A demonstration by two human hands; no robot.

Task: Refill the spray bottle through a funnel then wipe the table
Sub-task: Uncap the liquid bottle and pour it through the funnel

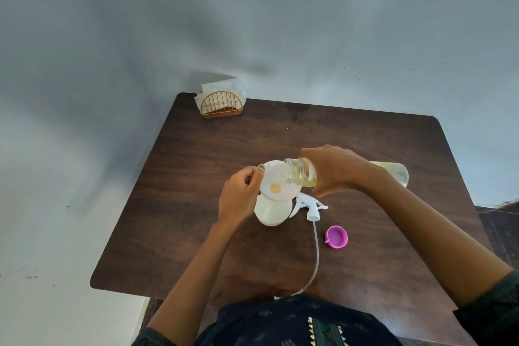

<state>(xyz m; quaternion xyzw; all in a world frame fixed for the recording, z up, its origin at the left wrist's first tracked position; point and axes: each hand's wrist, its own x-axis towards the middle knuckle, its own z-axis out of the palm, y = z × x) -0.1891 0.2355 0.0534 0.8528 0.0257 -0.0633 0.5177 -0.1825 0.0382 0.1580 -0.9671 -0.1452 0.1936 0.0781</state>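
A pale pink funnel (276, 181) sits in the neck of the white spray bottle (272, 213), which stands on the dark wooden table (365, 149). My left hand (241, 191) pinches the funnel's left rim. My right hand (337, 170) grips a clear refill bottle (297, 173) of yellowish liquid, tipped on its side with its open mouth over the funnel. A thin yellow stream falls into the funnel's centre. The white spray head (309, 206) lies on the table just right of the spray bottle, its long tube (316, 255) trailing toward me.
A purple cap (337, 236) lies open side up on the table, right of the tube. A gold wire napkin holder (222, 105) with white napkins stands at the table's far left corner, against the grey wall.
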